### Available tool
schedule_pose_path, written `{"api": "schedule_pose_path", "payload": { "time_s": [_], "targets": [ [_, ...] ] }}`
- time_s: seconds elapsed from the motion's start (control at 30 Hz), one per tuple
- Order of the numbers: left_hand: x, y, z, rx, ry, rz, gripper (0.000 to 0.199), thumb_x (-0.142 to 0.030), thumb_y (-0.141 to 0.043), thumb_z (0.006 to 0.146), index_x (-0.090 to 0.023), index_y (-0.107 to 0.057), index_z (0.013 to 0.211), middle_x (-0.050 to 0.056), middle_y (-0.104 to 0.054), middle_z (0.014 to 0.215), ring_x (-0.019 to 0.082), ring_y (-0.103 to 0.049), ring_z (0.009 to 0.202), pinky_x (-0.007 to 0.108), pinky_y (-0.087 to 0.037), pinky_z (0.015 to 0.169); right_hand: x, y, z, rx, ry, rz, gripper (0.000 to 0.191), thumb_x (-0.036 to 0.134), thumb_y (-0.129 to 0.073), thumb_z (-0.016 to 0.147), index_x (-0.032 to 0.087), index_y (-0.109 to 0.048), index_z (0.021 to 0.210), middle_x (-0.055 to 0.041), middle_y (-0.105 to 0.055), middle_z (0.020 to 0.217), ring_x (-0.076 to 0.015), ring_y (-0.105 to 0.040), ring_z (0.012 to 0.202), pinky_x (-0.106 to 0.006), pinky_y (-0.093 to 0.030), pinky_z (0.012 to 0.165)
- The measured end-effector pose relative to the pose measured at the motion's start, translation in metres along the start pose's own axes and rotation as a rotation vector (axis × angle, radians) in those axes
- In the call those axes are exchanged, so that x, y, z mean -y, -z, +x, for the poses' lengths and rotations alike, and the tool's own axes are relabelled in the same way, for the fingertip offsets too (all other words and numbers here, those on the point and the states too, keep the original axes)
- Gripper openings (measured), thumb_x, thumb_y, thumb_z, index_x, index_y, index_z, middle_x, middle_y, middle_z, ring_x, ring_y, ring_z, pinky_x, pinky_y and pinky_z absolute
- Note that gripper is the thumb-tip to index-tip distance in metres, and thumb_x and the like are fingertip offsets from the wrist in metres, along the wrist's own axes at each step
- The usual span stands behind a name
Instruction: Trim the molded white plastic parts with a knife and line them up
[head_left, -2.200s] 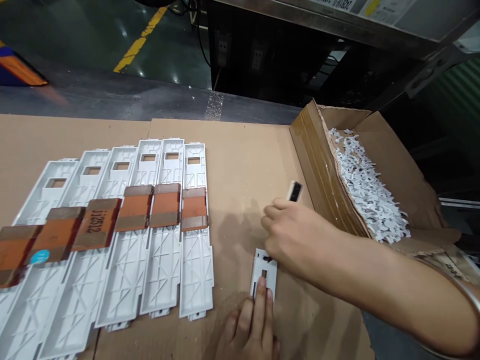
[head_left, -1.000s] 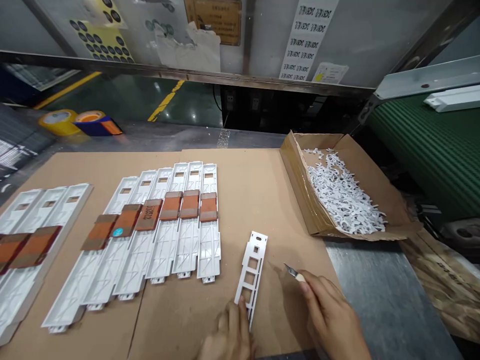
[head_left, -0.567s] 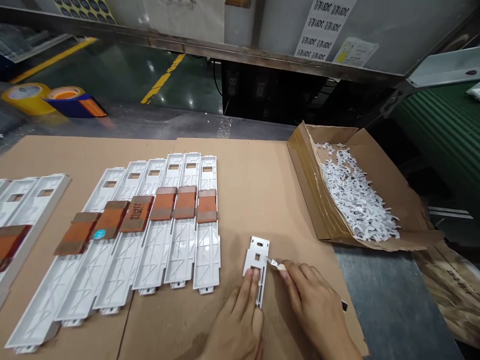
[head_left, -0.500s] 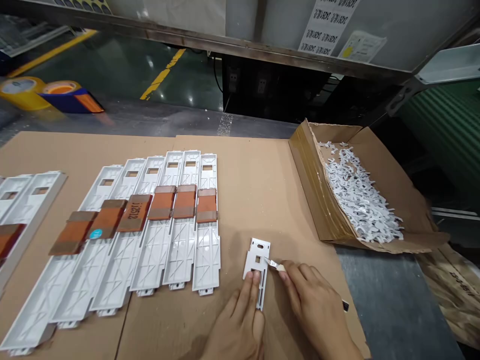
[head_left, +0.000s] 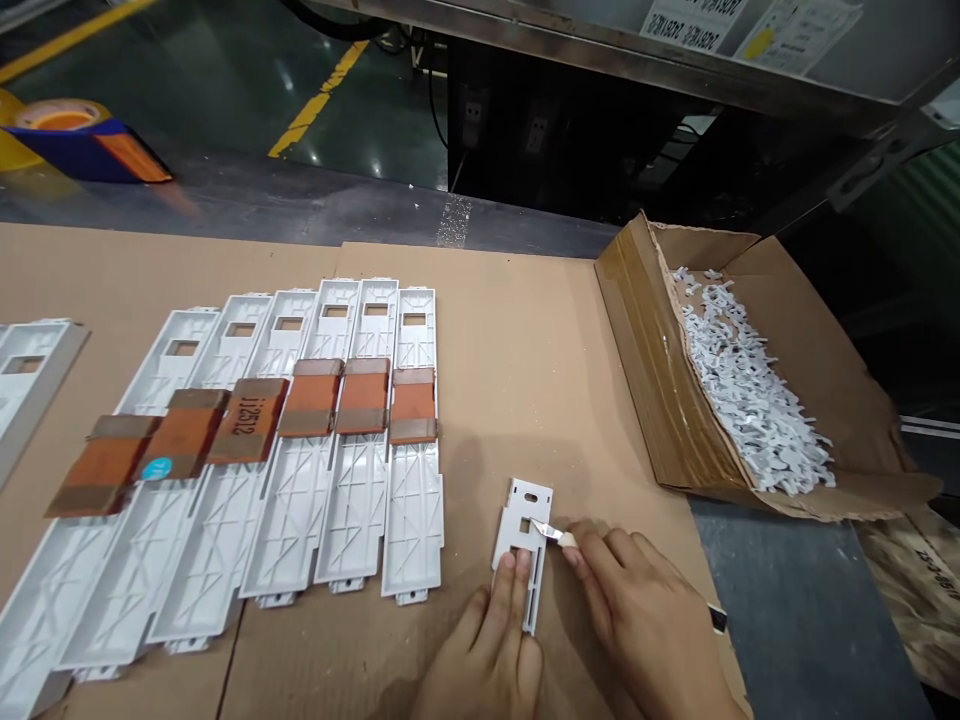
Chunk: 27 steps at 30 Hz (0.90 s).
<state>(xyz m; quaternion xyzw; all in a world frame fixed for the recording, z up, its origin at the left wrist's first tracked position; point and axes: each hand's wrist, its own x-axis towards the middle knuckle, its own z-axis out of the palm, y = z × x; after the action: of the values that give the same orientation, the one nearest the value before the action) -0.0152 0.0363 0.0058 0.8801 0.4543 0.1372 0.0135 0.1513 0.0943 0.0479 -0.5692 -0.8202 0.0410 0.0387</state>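
A small white plastic plate (head_left: 517, 520) with square and oval holes lies on the cardboard sheet. My left hand (head_left: 487, 640) presses its lower part with two extended fingertips, the other fingers bent beside it. A small knife (head_left: 553, 533) with a pale handle and a pointed metal blade is pinched in my right hand (head_left: 637, 610). Its tip touches the plate beside the square hole. Left of my hands stand several long white trays (head_left: 412, 520) side by side, each with an orange-brown block (head_left: 412, 405) across it.
A cardboard box (head_left: 652, 350) with many small white pieces (head_left: 757, 400) stands at the right. Tape rolls (head_left: 60, 115) and a blue-orange item (head_left: 94, 150) sit at the far left. A metal frame (head_left: 600, 50) crosses the back.
The camera view has tilted down and shifted. The knife tip has moved slightly over the plate toward the square hole; both hands keep their hold.
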Motion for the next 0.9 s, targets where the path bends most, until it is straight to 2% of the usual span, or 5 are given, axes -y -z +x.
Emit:
{"api": "schedule_pose_path", "payload": {
  "time_s": [0.2,0.43,0.6,0.77,0.9],
  "targets": [
    [0.001,0.000,-0.001,0.010,0.009,-0.034,0.013,-0.024,-0.052,0.077,-0.016,-0.051,0.066,0.016,-0.056,0.124,0.029,-0.043,0.122,0.033,-0.032,0.092,-0.002,-0.003,0.002,-0.026,-0.002,0.004,0.032,0.033,-0.030,0.097,0.022,-0.060,0.093,-0.0011,-0.060,0.078,-0.0182,-0.054,0.069,-0.029,-0.033,0.064],
    [0.003,-0.004,-0.007,0.006,-0.011,-0.121,0.028,-0.044,-0.052,0.078,-0.017,-0.051,0.069,0.020,-0.050,0.129,0.031,-0.034,0.128,0.034,-0.030,0.094,-0.007,-0.006,-0.004,-0.071,-0.105,0.062,0.030,0.037,-0.031,0.097,0.023,-0.058,0.097,-0.0006,-0.060,0.080,-0.0173,-0.055,0.072,-0.028,-0.036,0.063],
    [-0.015,-0.005,-0.018,-0.076,0.295,-0.275,0.006,-0.019,-0.048,0.077,-0.016,-0.053,0.077,0.017,-0.040,0.139,0.033,-0.038,0.123,0.041,-0.036,0.090,-0.018,-0.023,-0.014,-0.150,-0.310,0.054,0.035,0.041,-0.031,0.096,0.021,-0.059,0.101,-0.0049,-0.056,0.079,-0.0214,-0.053,0.072,-0.031,-0.037,0.058],
    [-0.009,0.017,-0.021,-0.224,0.650,-1.043,0.014,-0.022,-0.046,0.084,-0.019,-0.057,0.093,0.016,-0.047,0.133,0.029,-0.047,0.116,0.041,-0.039,0.090,-0.024,-0.039,-0.018,-0.277,-0.408,0.085,0.040,0.038,-0.030,0.094,0.016,-0.061,0.105,-0.0133,-0.054,0.090,-0.0281,-0.049,0.081,-0.041,-0.040,0.068],
    [0.010,0.047,-0.010,-0.124,0.998,-1.927,0.023,-0.037,-0.056,0.082,-0.020,-0.056,0.097,0.010,-0.065,0.103,0.017,-0.063,0.077,0.027,-0.047,0.067,-0.011,-0.027,-0.035,-0.359,-0.371,0.225,0.038,0.038,-0.031,0.094,0.017,-0.056,0.113,-0.0134,-0.056,0.104,-0.0275,-0.051,0.096,-0.044,-0.042,0.080]
  ]
}}
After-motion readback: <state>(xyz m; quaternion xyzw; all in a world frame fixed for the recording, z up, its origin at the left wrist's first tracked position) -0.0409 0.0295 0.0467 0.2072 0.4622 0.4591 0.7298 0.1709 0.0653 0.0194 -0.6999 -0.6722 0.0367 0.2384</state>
